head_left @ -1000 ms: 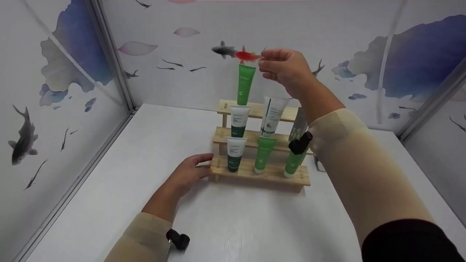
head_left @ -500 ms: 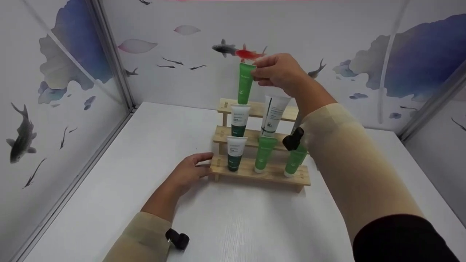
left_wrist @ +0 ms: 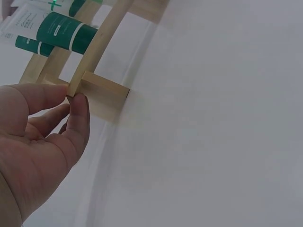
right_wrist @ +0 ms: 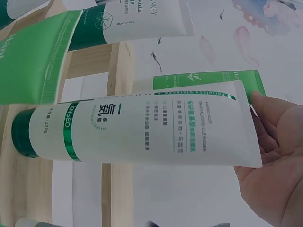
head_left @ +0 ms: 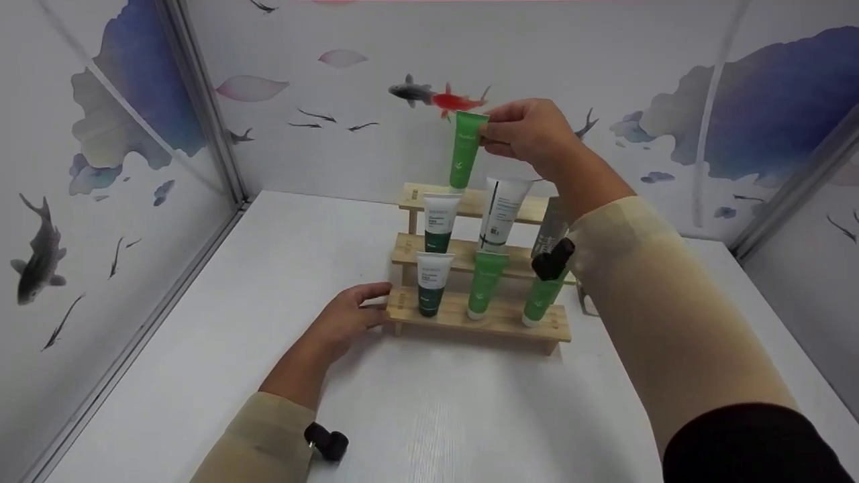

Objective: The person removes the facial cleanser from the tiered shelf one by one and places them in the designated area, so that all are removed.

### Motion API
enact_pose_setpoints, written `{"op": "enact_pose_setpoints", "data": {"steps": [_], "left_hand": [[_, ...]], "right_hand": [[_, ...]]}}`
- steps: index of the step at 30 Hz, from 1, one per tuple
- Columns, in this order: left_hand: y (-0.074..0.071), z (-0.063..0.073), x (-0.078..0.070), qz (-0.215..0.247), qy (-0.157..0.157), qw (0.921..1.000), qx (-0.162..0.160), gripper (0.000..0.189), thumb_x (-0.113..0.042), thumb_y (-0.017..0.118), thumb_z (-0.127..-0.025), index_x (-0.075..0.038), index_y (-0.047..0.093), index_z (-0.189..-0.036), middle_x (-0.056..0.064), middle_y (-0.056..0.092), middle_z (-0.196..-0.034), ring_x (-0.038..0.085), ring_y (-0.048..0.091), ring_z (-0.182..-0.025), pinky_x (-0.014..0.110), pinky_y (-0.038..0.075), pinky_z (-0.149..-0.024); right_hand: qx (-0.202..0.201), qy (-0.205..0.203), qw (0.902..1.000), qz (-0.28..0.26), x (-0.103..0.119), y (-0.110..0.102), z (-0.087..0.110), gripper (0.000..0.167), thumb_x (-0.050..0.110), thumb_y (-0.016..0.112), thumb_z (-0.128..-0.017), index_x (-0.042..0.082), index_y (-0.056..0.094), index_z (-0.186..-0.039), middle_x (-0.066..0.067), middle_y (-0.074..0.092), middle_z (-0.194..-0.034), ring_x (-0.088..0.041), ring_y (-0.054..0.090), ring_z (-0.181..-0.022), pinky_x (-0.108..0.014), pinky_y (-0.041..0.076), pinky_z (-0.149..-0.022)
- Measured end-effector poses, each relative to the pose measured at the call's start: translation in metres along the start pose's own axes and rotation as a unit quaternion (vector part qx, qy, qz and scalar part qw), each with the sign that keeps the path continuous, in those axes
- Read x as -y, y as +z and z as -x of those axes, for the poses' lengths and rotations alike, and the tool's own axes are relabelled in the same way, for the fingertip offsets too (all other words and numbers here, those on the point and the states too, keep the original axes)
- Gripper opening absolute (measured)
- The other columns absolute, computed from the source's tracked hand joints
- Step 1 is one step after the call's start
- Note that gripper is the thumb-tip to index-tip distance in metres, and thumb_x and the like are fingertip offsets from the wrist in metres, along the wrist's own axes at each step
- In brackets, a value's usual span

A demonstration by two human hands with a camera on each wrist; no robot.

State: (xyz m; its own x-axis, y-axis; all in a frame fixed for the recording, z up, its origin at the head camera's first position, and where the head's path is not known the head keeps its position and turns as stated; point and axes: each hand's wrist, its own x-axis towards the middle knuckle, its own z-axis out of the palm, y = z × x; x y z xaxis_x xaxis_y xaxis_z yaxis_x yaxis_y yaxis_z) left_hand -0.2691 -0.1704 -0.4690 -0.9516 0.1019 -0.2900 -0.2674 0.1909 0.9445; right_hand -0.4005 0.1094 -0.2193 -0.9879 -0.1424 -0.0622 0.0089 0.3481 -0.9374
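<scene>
In the head view my right hand (head_left: 530, 131) pinches a green squeeze tube (head_left: 466, 151) near its flat top end. The tube leans slightly, its bottom at the top shelf of a three-step wooden rack (head_left: 451, 316); whether it touches the wood I cannot tell. Seen from the right wrist, a large white cleanser tube (right_wrist: 137, 127) partly covers the green tube (right_wrist: 208, 80). My left hand (head_left: 345, 318) is at the rack's lower left end. In the left wrist view, thumb and finger of that hand (left_wrist: 47, 137) pinch the end of the lowest board (left_wrist: 105, 42).
White-and-dark-green tubes (head_left: 436, 283) stand on the left of the lower two steps. A green tube (head_left: 488, 285) stands mid-front, and another green tube (head_left: 539, 302) at right. A grey tube (head_left: 550, 228) is partly behind my right arm. Printed walls surround the white table (head_left: 416, 409).
My right hand came from beside the green tube and took hold of its top. The tube has since shifted right and slightly up. My left hand stays at the rack's end.
</scene>
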Motion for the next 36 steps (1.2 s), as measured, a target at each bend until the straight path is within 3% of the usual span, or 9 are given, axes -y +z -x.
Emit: {"op": "enact_pose_setpoints", "data": {"steps": [11, 16, 19, 23, 28, 33, 36], "left_hand": [[0.002, 0.002, -0.001, -0.01, 0.007, 0.9999, -0.001, 0.054, -0.009, 0.068, -0.101, -0.019, 0.059, -0.153, 0.006, 0.055, -0.161, 0.024, 0.064, -0.138, 0.046, 0.053, -0.117], [0.0, 0.002, -0.001, -0.006, 0.007, 1.0, 0.0, 0.054, -0.009, 0.068, -0.102, -0.019, 0.059, -0.154, 0.005, 0.052, -0.163, 0.024, 0.063, -0.138, 0.045, 0.053, -0.117], [0.0, 0.002, 0.0, -0.007, 0.004, 1.0, -0.001, 0.054, -0.01, 0.068, -0.102, -0.02, 0.059, -0.154, 0.004, 0.052, -0.164, 0.024, 0.063, -0.139, 0.045, 0.053, -0.117], [0.0, 0.0, 0.0, -0.002, -0.007, 1.0, -0.003, 0.054, -0.01, 0.069, -0.101, -0.022, 0.06, -0.153, 0.003, 0.052, -0.163, 0.024, 0.063, -0.139, 0.044, 0.053, -0.117], [0.0, -0.001, 0.0, -0.001, -0.011, 0.9999, -0.007, 0.054, -0.009, 0.07, -0.1, -0.023, 0.061, -0.152, 0.002, 0.054, -0.162, 0.023, 0.064, -0.137, 0.043, 0.054, -0.116], [0.0, 0.0, -0.001, 0.009, -0.004, 0.9999, -0.002, 0.055, -0.005, 0.067, -0.101, -0.019, 0.06, -0.153, 0.007, 0.056, -0.16, 0.024, 0.065, -0.135, 0.042, 0.055, -0.114], [0.0, 0.001, -0.001, 0.014, -0.003, 0.9999, 0.002, 0.055, -0.003, 0.066, -0.101, -0.018, 0.059, -0.154, 0.007, 0.056, -0.16, 0.024, 0.065, -0.135, 0.042, 0.055, -0.114]], "right_hand": [[-0.036, -0.013, 0.9985, -0.039, -0.016, -0.048, 0.02, 0.04, 0.029, 0.077, -0.099, 0.016, 0.071, -0.136, -0.006, 0.069, -0.138, -0.023, 0.072, -0.124, -0.034, 0.054, -0.116], [-0.043, -0.02, 0.9942, -0.097, -0.029, -0.077, 0.032, 0.043, 0.023, 0.082, -0.095, 0.01, 0.07, -0.134, -0.006, 0.069, -0.132, -0.025, 0.071, -0.126, -0.026, 0.06, -0.101], [-0.051, -0.032, 0.9895, -0.131, -0.042, -0.094, 0.038, 0.041, 0.019, 0.082, -0.094, 0.007, 0.07, -0.132, -0.006, 0.07, -0.126, -0.024, 0.074, -0.119, -0.023, 0.063, -0.092], [-0.057, -0.05, 0.9835, -0.164, -0.063, -0.116, 0.048, 0.044, 0.018, 0.081, -0.095, 0.006, 0.068, -0.136, -0.005, 0.071, -0.124, -0.019, 0.076, -0.11, -0.023, 0.063, -0.092], [-0.077, -0.053, 0.9731, -0.211, -0.088, -0.14, 0.061, 0.051, 0.019, 0.081, -0.095, 0.01, 0.066, -0.143, -0.005, 0.069, -0.131, -0.019, 0.074, -0.116, -0.025, 0.06, -0.096], [-0.092, -0.06, 0.9578, -0.266, -0.111, -0.158, 0.07, 0.047, 0.016, 0.079, -0.096, 0.011, 0.067, -0.141, -0.005, 0.064, -0.137, -0.019, 0.072, -0.121, -0.032, 0.057, -0.102], [-0.101, -0.058, 0.9555, -0.271, -0.126, -0.169, 0.075, 0.045, 0.016, 0.078, -0.097, 0.012, 0.068, -0.14, -0.004, 0.064, -0.136, -0.018, 0.072, -0.12, -0.033, 0.056, -0.102]]}}
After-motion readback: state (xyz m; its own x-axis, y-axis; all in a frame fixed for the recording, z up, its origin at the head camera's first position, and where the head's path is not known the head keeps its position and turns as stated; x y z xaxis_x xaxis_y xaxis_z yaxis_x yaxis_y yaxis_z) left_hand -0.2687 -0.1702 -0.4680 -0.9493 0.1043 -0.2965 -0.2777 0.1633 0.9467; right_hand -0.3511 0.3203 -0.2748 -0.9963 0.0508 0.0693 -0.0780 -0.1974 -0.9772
